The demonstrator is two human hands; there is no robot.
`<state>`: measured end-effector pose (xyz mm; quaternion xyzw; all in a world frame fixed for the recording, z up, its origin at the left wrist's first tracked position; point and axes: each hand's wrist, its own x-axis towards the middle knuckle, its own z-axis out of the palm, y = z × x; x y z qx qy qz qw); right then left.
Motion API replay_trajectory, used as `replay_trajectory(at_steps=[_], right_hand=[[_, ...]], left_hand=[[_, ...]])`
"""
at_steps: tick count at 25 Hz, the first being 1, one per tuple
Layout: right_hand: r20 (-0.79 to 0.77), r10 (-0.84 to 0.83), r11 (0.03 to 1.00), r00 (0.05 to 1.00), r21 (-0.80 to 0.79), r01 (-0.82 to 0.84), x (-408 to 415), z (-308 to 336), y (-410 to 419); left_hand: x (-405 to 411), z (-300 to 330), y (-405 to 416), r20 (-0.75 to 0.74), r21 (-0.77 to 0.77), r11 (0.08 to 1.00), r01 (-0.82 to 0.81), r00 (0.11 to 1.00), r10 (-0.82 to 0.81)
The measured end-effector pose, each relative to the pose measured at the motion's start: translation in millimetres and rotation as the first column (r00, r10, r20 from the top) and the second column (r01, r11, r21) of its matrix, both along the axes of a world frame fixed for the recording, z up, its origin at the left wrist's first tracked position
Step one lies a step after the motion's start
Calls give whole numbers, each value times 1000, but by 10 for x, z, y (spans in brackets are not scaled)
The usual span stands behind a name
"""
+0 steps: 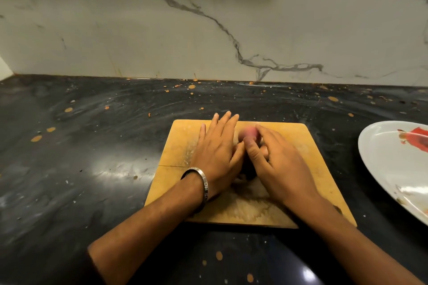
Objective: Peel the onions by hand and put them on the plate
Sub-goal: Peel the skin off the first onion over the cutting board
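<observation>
Right hand (275,164) pinches onion (249,133) beside flat left hand (216,152).

Between the two hands shows a pinkish-red onion (249,134). Under them lies a yellow-tan wooden board (308,169), scuffed pale in patches. Around it spreads a black counter (92,157) speckled orange. Right of the right hand (280,164), a white plate (384,155) bears a red motif. A silver bangle (201,180) rings the left wrist. Beyond the fingers rises a white, grey-veined marble wall (208,30).

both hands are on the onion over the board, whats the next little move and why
Probably pinch a loose edge of skin with the right hand and pull it off, the left hand steadying. The onion sits between both hands over the cutting board, mostly hidden, and the plate holds no onion.
</observation>
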<state>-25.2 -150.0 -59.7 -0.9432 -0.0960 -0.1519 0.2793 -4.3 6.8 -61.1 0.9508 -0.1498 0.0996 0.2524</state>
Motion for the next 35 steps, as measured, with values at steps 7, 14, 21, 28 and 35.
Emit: replay_trajectory(at_steps=[7, 14, 21, 28, 35], right_hand=[[-5, 23, 999, 1000, 43, -22, -26, 50, -74], [107, -32, 999, 994, 43, 27, 35, 73, -91], [129, 48, 999, 990, -10, -47, 56, 90, -90], [89, 78, 986, 993, -155, -64, 18, 19, 20], [127, 83, 986, 988, -156, -63, -199, 41, 65]], left_hand=[[27, 25, 77, -2, -378, 926, 1, 1000, -1], [165, 210, 427, 86, -317, 948, -11, 996, 40], [206, 280, 533, -58, -202, 978, -42, 998, 31], [275, 33, 422, -78, -10, 1000, -20, 997, 19], [77, 76, 401, -134, 31, 998, 48, 990, -43]])
